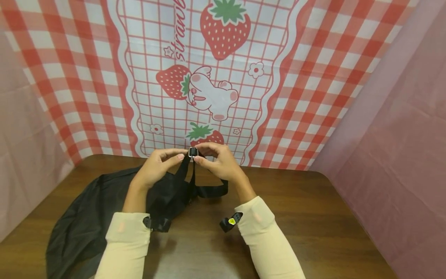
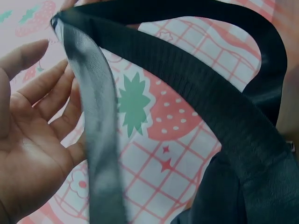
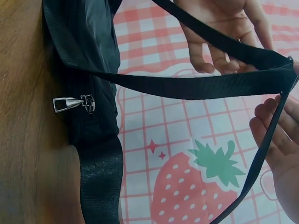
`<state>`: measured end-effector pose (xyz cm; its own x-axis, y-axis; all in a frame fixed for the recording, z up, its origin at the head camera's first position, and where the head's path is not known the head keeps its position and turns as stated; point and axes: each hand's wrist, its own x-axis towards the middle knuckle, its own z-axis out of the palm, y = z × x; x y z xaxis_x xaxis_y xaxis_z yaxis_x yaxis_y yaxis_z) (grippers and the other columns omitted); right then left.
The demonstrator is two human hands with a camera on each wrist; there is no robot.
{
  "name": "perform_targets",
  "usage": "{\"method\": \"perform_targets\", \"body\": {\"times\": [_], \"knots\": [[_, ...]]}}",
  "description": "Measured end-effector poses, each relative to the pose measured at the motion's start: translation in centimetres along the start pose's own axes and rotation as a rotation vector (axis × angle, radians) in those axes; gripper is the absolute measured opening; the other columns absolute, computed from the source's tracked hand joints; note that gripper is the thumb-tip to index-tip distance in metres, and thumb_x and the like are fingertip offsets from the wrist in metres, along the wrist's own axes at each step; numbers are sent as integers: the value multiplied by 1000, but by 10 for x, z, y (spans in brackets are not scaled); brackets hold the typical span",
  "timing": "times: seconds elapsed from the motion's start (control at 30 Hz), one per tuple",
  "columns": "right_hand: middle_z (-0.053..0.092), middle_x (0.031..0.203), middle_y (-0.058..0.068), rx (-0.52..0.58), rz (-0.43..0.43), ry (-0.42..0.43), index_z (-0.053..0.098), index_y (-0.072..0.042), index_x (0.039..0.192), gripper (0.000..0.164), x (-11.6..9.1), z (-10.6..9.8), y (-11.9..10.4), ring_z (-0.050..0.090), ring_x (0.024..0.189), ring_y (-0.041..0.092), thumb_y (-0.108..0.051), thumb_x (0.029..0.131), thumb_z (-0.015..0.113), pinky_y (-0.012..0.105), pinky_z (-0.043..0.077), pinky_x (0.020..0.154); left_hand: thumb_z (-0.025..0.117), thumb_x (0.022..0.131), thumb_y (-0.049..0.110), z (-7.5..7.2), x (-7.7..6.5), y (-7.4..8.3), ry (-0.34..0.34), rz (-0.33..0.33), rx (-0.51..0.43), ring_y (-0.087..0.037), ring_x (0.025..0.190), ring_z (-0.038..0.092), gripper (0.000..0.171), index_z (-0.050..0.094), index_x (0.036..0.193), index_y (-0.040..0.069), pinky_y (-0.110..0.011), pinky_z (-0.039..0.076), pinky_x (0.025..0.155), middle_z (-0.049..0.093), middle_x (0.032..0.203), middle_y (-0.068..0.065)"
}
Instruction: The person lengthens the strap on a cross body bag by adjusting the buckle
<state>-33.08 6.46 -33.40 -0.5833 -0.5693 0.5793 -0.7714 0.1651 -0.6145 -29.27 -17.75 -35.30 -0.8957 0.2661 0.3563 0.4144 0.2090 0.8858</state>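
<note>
A black fabric bag [image 1: 101,201] lies on the left of the table, its black straps [image 2: 196,65] drawn up from it. A small silver-rimmed strap buckle [image 1: 193,152] is raised above the far table edge. My right hand [image 1: 219,161] pinches the buckle's right side between thumb and index finger. At its left side, my left hand [image 1: 162,164] reaches an index fingertip to the frame, the thumb a little apart. The left wrist view shows the left fingers loosely extended beside the strap. A silver zipper pull [image 3: 70,103] shows on the bag.
The brown wooden table [image 1: 296,224] runs under both forearms. A red-and-white strawberry-print cloth [image 1: 289,128] hangs behind it, with pink curtains [image 1: 393,135] at the sides. A loop of strap [image 1: 213,191] hangs below the right hand. Both wrists wear black bands [image 1: 230,222].
</note>
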Motion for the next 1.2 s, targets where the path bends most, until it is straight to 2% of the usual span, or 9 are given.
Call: {"method": "perform_targets", "body": {"times": [0.1, 0.2, 0.4, 0.53, 0.67, 0.8, 0.97, 1.1, 1.2], "knots": [[72, 115, 13, -4, -4, 12, 69, 1, 125, 34, 0, -1, 1, 70, 103, 22, -9, 93, 76, 45, 57, 89, 59, 106, 19, -2, 0, -2, 21, -6, -3, -23, 105, 65, 32, 71, 121, -6, -49, 49, 100, 73, 110, -13], [72, 113, 13, 0, -19, 19, 70, 1, 123, 33, 0, -1, 1, 70, 101, 22, -7, 92, 77, 41, 58, 88, 60, 105, 15, -3, 1, -6, 15, -24, -9, -24, 94, 63, 28, 72, 112, -9, -41, 54, 91, 68, 93, -8], [74, 101, 11, 56, -67, -5, 71, 1, 117, 28, 2, -1, 2, 70, 93, 20, -3, 90, 77, 36, 58, 84, 59, 102, 9, -4, 1, -9, -32, -29, -49, -15, 82, 56, 21, 68, 101, -10, -31, 51, 77, 59, 85, -1], [73, 96, 11, 82, -88, -33, 71, 2, 115, 28, 2, -1, 1, 70, 88, 20, 2, 87, 77, 38, 58, 80, 60, 101, 9, -3, 0, -8, -42, 0, -33, -13, 81, 53, 18, 68, 96, -6, -30, 47, 74, 57, 84, 2], [72, 96, 13, 102, -75, -55, 70, 5, 114, 29, 1, 2, 1, 70, 88, 21, 1, 87, 78, 43, 58, 82, 58, 102, 8, 0, 1, -6, -45, 31, -51, -12, 70, 45, 18, 68, 95, -6, -30, 41, 66, 50, 75, 3], [72, 97, 16, 121, -59, -52, 70, 6, 117, 30, 2, 6, 2, 70, 90, 24, 0, 88, 77, 47, 58, 85, 57, 105, 12, 2, 2, -2, -51, 29, -92, -11, 72, 53, 23, 68, 103, -9, -29, 48, 69, 57, 77, 3], [73, 98, 16, 126, -49, 1, 69, 6, 117, 31, 2, 7, 2, 70, 90, 24, 2, 87, 77, 50, 58, 83, 60, 105, 19, -5, -1, -4, -61, -59, -63, -19, 90, 62, 28, 70, 109, -7, -39, 54, 87, 64, 92, -4], [73, 99, 16, 141, -49, 16, 70, 5, 117, 30, 2, 6, 2, 70, 90, 25, 2, 88, 76, 39, 58, 80, 63, 103, 14, -14, -7, -6, -152, -99, 10, -23, 94, 62, 23, 71, 109, -6, -42, 52, 90, 67, 95, -7], [73, 99, 15, 151, -47, 19, 71, 4, 117, 29, 3, 7, 2, 70, 89, 24, 1, 89, 76, 35, 58, 79, 65, 101, 13, -18, -10, -7, -202, -83, 27, -20, 95, 62, 20, 71, 108, -6, -39, 50, 89, 69, 97, -6]]}}
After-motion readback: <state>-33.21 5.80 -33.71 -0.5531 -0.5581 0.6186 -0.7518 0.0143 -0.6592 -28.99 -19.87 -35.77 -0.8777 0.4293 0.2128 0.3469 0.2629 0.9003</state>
